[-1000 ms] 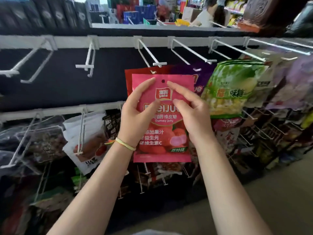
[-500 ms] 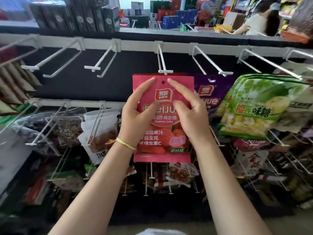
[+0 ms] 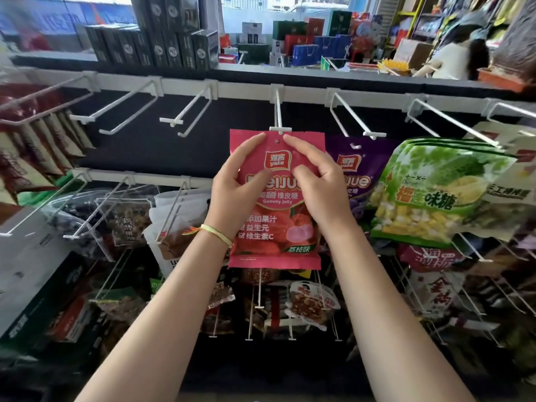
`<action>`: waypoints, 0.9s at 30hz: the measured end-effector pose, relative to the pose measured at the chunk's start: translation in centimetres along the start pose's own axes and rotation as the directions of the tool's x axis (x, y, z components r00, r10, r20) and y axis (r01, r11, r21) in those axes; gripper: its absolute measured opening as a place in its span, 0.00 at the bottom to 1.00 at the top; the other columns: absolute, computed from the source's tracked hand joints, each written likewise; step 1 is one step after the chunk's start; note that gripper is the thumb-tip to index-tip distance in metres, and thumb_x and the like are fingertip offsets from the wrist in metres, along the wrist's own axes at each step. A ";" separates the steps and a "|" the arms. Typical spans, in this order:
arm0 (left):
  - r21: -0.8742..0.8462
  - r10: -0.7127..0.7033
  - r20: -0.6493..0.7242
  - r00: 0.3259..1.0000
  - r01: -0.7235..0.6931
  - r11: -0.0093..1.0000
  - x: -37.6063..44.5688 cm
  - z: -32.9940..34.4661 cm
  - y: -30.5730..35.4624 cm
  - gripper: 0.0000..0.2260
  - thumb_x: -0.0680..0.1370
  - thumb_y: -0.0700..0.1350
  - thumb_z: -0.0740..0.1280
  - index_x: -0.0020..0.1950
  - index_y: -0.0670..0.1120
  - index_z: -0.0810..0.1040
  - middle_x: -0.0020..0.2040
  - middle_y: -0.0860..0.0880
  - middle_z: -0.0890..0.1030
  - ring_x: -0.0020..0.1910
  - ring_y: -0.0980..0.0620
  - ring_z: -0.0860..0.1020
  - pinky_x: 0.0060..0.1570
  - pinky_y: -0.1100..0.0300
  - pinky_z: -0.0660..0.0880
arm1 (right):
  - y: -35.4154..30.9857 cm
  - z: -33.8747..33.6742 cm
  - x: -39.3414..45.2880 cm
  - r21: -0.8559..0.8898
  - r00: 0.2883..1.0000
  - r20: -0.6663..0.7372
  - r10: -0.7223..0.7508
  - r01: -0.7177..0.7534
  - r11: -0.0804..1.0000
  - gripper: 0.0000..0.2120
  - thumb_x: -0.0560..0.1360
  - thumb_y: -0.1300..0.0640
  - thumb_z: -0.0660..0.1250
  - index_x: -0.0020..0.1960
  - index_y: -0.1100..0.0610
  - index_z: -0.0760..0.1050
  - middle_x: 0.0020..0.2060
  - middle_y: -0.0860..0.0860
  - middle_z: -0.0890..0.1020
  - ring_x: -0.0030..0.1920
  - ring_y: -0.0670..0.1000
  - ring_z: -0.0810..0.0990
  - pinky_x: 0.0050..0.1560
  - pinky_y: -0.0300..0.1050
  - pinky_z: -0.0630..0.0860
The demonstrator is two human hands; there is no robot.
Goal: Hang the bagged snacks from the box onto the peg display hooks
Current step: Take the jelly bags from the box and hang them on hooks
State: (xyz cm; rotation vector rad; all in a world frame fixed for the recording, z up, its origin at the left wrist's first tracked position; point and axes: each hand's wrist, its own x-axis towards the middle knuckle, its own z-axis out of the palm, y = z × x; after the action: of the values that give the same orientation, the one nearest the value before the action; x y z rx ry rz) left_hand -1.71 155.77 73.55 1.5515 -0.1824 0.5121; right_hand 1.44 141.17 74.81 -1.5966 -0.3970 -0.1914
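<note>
A pink bag of gummy jelly (image 3: 277, 239) is held upright in front of the peg display. My left hand (image 3: 236, 188) grips its left side, index finger up near the punched hole at the top. My right hand (image 3: 317, 184) grips the right side, its index fingertip beside the same hole. The white peg hook (image 3: 279, 123) ends just above the bag's top edge, its price tab touching that edge. I cannot tell whether the hook's wire passes through the hole. The box is not in view.
Bare white hooks (image 3: 185, 116) stand to the left on the top rail. A purple gummy bag (image 3: 358, 181) and green durian candy bags (image 3: 429, 192) hang to the right. Lower hooks carry more snack bags (image 3: 130, 224). A person (image 3: 458, 58) stands behind the shelf, far right.
The view has shifted left and closer. The pink bag, in both hands, now sits centred under one hook, its top edge at the hook's tab; both index fingers moved up to the hole.
</note>
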 end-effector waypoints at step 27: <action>0.604 -0.490 0.051 0.870 0.364 0.709 -12.5 -22.2 -9.7 0.08 0.81 0.44 0.67 0.54 0.51 0.86 0.45 0.56 0.85 0.44 0.54 0.83 0.53 0.52 0.80 | 8.2 17.1 -12.3 -0.636 0.818 0.379 0.433 -0.109 0.764 0.14 0.82 0.59 0.58 0.55 0.48 0.81 0.37 0.47 0.82 0.26 0.43 0.74 0.25 0.35 0.65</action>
State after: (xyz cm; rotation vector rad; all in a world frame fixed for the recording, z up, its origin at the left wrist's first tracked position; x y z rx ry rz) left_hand -13.26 175.62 58.78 2.1737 0.2072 0.0091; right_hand -8.94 156.26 61.49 -2.3194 -0.5252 0.4028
